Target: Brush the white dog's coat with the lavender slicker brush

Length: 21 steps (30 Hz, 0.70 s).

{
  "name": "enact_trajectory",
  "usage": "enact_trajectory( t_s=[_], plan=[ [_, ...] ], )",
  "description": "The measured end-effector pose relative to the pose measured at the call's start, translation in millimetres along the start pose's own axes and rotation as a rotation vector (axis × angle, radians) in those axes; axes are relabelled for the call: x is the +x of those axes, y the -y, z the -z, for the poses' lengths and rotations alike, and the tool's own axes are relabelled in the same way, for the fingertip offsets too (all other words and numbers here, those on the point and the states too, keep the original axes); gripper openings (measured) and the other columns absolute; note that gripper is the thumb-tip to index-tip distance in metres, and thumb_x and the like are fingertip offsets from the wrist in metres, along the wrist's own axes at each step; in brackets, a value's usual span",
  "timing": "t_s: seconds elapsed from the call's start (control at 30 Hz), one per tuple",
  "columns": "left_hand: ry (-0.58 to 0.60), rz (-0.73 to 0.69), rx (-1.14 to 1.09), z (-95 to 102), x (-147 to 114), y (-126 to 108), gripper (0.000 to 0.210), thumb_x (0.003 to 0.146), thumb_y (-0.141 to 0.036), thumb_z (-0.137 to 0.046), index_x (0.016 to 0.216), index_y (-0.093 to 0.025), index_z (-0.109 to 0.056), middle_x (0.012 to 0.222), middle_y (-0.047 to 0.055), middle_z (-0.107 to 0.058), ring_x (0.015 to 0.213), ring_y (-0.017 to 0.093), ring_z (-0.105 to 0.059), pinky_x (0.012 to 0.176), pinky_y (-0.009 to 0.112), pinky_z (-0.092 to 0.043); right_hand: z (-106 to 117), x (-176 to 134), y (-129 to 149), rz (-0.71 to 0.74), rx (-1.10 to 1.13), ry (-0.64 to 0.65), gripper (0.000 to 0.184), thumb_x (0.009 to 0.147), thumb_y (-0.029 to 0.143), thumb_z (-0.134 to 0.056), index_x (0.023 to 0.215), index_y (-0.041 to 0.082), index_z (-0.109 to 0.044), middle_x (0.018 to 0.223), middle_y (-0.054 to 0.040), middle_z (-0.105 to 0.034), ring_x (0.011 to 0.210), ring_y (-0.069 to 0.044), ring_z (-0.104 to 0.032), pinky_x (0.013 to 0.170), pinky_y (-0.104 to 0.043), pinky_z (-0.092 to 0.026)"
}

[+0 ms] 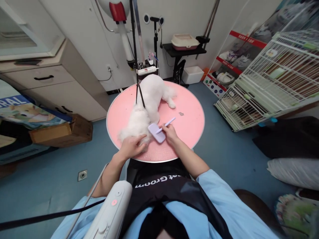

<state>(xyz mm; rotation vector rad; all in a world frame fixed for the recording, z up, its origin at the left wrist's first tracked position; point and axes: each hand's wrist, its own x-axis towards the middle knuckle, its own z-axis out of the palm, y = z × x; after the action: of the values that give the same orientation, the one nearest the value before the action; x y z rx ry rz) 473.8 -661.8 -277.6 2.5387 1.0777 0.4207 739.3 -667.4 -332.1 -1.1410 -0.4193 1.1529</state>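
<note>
One white dog (152,91) is on the pink tabletop (190,127); the left hand (132,146) touches it, whether gripping I cannot tell, while the right hand (169,132) grasps a lilac brush (160,137).

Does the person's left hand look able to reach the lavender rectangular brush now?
Probably yes: the left hand rests on the fluffy white dog, close to the brush, with only fur between, though the right hand holds the handle.
</note>
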Motion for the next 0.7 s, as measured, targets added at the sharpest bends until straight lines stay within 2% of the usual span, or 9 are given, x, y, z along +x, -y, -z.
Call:
enact_trajectory(
  t_s=[0.07,0.13,0.2,0.3,0.37,0.43,0.5,0.6,0.7],
  plan=[
    [0.054,0.051,0.016,1.4,-1,-7,0.044,0.085,-0.037,-0.054,0.119,-0.015,-0.071,0.069,0.006,-0.070,0.064,0.020,-0.063,0.064,0.029,-0.044,-2,2,-2,-0.001,-0.002,-0.141,0.025,0.067,0.035,-0.074,0.071,0.019,-0.055,0.064,0.0027,-0.061,0.063,-0.012,-0.057,0.060,-0.024,-0.046],
    [0.106,0.096,0.021,1.4,-2,-12,0.041,0.088,-0.038,-0.052,0.117,-0.016,-0.072,0.076,0.007,-0.073,0.070,0.022,-0.065,0.066,0.030,-0.045,-3,5,-2,0.124,0.050,-0.263,0.024,0.070,0.037,-0.070,0.073,0.020,-0.054,0.067,0.0036,-0.061,0.065,-0.011,-0.057,0.063,-0.023,-0.047],
    [0.114,0.146,0.046,0.3,-2,-16,0.041,0.090,-0.039,-0.049,0.117,-0.018,-0.072,0.087,0.009,-0.075,0.078,0.024,-0.068,0.071,0.032,-0.047,-6,5,-4,0.163,0.044,-0.191,0.025,0.070,0.038,-0.071,0.077,0.020,-0.055,0.070,0.0034,-0.063,0.067,-0.011,-0.058,0.065,-0.023,-0.048],
    [0.090,0.240,0.072,-0.7,0,-18,0.043,0.093,-0.039,-0.043,0.117,-0.019,-0.072,0.104,0.010,-0.075,0.093,0.028,-0.069,0.079,0.035,-0.049,-9,9,-4,0.031,-0.032,-0.054,0.026,0.065,0.035,-0.075,0.073,0.018,-0.056,0.064,0.0020,-0.062,0.062,-0.013,-0.058,0.059,-0.025,-0.047],
    [0.103,0.295,0.057,0.0,1,-19,0.043,0.094,-0.038,-0.040,0.117,-0.020,-0.072,0.109,0.010,-0.074,0.099,0.028,-0.068,0.084,0.035,-0.049,-8,16,1,0.058,-0.032,-0.137,0.024,0.066,0.033,-0.073,0.072,0.019,-0.055,0.061,0.0038,-0.059,0.061,-0.012,-0.055,0.058,-0.023,-0.045],
    [0.127,0.332,0.037,1.0,2,-20,0.045,0.095,-0.037,-0.037,0.118,-0.020,-0.071,0.111,0.010,-0.074,0.102,0.028,-0.068,0.087,0.035,-0.049,-8,21,6,0.168,-0.021,-0.239,0.021,0.071,0.035,-0.068,0.075,0.020,-0.054,0.064,0.0054,-0.059,0.062,-0.010,-0.054,0.060,-0.021,-0.044],
    [0.148,0.353,0.028,1.2,3,-21,0.046,0.095,-0.037,-0.035,0.119,-0.018,-0.070,0.113,0.011,-0.073,0.104,0.029,-0.067,0.089,0.036,-0.049,-9,22,9,0.202,-0.073,-0.195,0.022,0.070,0.036,-0.068,0.079,0.019,-0.056,0.068,0.0050,-0.061,0.063,-0.010,-0.054,0.060,-0.021,-0.043],
    [0.151,0.356,0.013,0.1,6,-24,0.047,0.096,-0.037,-0.034,0.116,-0.016,-0.071,0.113,0.012,-0.073,0.105,0.030,-0.067,0.089,0.037,-0.048,-14,21,11,0.081,-0.203,-0.015,0.022,0.067,0.035,-0.070,0.073,0.017,-0.059,0.063,0.0023,-0.062,0.061,-0.012,-0.054,0.057,-0.023,-0.042],
    [0.125,0.332,-0.038,-1.0,6,-24,0.044,0.096,-0.037,-0.035,0.108,-0.017,-0.073,0.105,0.012,-0.074,0.098,0.029,-0.068,0.084,0.036,-0.049,-18,25,14,0.165,-0.205,-0.150,0.021,0.071,0.036,-0.067,0.070,0.018,-0.058,0.061,0.0027,-0.060,0.062,-0.012,-0.054,0.058,-0.023,-0.042]
  ],
)
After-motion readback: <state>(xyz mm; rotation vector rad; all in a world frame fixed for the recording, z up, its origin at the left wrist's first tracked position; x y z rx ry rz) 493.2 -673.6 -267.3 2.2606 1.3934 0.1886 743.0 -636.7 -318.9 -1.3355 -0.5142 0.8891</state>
